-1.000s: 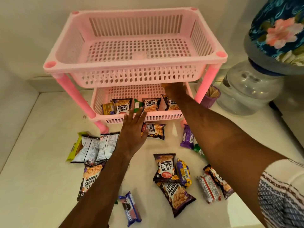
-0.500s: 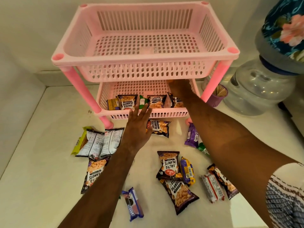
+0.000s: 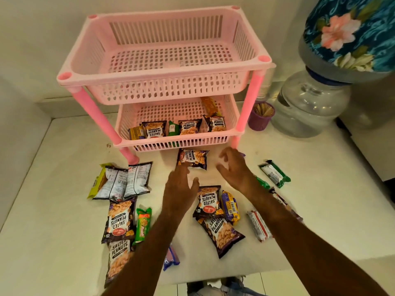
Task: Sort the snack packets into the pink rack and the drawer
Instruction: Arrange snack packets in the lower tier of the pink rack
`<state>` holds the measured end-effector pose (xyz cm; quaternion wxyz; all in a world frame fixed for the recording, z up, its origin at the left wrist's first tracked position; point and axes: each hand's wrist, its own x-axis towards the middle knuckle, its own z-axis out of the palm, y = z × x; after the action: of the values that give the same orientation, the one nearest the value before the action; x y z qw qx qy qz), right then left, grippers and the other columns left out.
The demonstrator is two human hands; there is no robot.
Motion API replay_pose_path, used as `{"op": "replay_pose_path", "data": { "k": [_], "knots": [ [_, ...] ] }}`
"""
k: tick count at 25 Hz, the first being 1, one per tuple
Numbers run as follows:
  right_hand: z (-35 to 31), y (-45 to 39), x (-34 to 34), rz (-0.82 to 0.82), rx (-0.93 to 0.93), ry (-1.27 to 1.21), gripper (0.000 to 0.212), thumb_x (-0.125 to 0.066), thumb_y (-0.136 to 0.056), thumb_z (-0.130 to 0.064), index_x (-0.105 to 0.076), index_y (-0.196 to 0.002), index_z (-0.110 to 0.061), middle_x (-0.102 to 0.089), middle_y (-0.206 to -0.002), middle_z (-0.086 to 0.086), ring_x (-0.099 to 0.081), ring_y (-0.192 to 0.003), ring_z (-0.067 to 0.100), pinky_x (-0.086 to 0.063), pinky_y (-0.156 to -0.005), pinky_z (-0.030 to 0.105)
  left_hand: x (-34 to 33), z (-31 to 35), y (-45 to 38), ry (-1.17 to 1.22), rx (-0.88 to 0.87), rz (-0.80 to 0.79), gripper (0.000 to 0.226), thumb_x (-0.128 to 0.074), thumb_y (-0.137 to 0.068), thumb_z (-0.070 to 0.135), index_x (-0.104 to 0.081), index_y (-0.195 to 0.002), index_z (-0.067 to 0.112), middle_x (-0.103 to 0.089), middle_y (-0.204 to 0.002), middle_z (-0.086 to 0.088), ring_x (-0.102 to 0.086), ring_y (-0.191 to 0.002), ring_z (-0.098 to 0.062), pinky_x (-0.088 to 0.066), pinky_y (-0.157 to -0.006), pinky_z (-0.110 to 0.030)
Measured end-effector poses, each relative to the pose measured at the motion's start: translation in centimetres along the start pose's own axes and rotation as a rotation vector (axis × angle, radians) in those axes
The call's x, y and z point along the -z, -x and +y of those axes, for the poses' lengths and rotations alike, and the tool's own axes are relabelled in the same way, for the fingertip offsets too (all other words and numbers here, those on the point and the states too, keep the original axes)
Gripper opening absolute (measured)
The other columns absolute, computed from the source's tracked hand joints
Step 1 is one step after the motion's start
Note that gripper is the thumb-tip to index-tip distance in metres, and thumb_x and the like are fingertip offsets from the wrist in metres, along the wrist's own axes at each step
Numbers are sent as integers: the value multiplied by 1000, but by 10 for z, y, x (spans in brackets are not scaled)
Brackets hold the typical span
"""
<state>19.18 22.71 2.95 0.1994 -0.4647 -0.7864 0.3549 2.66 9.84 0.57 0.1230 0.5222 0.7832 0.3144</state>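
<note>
while your hands are hovering by the pink rack (image 3: 171, 144)
your left hand (image 3: 179, 189) is reaching, fingers spread, touching a peanut packet (image 3: 193, 158); your right hand (image 3: 234, 167) is holding nothing, fingers loosely curled

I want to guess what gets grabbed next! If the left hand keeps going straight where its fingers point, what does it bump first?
Most likely the salted peanuts packet lying just before the pink rack; the left hand points straight at it.

white counter (image 3: 64, 242) | pink rack (image 3: 126, 154), snack packets (image 3: 193, 159), purple cup (image 3: 261, 122), water jar (image 3: 310, 107)
</note>
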Motion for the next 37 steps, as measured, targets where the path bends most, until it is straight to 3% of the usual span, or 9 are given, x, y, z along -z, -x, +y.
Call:
{"op": "replay_pose_path", "data": {
  "k": [4,7,12,15,19,22,25,32,37],
  "knots": [
    [44,50,1,-224,-177,115,48,-67,-86,-58,-53,-114,-21,-56,-111,-1,-58,-102,16,-45,-75,29,-24,0,24,-2,339,-305,59,-59,-87,64,-49,-131,26,-67,-116,0,-62,-109,-25,-52,-92,-41],
    [55,68,3,-389,-326,106,77,-64,-67,-81,-49,-119,-26,-51,-108,-6,-59,-100,15,-49,-74,31,-34,2,28,-116,401,-359,64,-53,-83,74,-53,-124,25,-69,-118,-4,-63,-109,-29,-49,-94,-42],
    [55,73,-6,-496,-335,188,68,-70,-79,-66,-50,-124,-19,-62,-113,1,-62,-97,18,-53,-80,34,-35,6,26,-33,480,-431,56,-57,-86,67,-53,-125,28,-71,-118,3,-63,-115,-27,-41,-105,-47],
    [51,73,-6,-481,-335,172,49,-70,-84,-53,-52,-115,-18,-66,-110,4,-63,-94,17,-56,-83,39,-31,10,28,79,521,-396,55,-62,-87,60,-50,-130,29,-71,-119,5,-63,-117,-24,-36,-108,-45],
    [36,66,3,-436,-324,129,47,-69,-82,-52,-54,-114,-21,-66,-106,1,-64,-92,16,-56,-81,38,-22,19,30,215,522,-322,60,-66,-91,51,-43,-141,27,-69,-122,4,-63,-116,-23,-38,-111,-50],
    [16,57,16,-386,-269,50,51,-69,-85,-51,-50,-125,-25,-59,-108,-5,-62,-88,8,-51,-66,27,-8,23,29,388,499,-235,59,-69,-91,43,-42,-142,30,-64,-121,5,-66,-103,-13,-57,-91,-40],
    [-9,43,29,-321,-221,-181,41,-68,-90,-42,-49,-122,-25,-63,-108,-5,-67,-89,11,-60,-61,32,18,26,17,471,432,-111,49,-71,-89,41,-46,-132,42,-61,-109,19,-65,-88,0,-57,-66,-23],
    [-64,-30,44,-151,-161,-491,40,-64,-97,-37,-48,-128,-17,-68,-112,12,-74,-88,29,-62,-62,44,77,28,-53,729,321,149,40,-77,-83,41,-55,-116,42,-70,-101,12,-75,-90,-16,-64,-67,-41],
    [-84,-98,42,-154,-185,-595,46,-68,-92,-39,-46,-127,-20,-61,-120,4,-74,-92,23,-62,-60,38,86,25,-123,764,320,197,40,-78,-84,33,-56,-117,32,-69,-113,-2,-74,-98,-22,-65,-70,-43]
  ]
}}
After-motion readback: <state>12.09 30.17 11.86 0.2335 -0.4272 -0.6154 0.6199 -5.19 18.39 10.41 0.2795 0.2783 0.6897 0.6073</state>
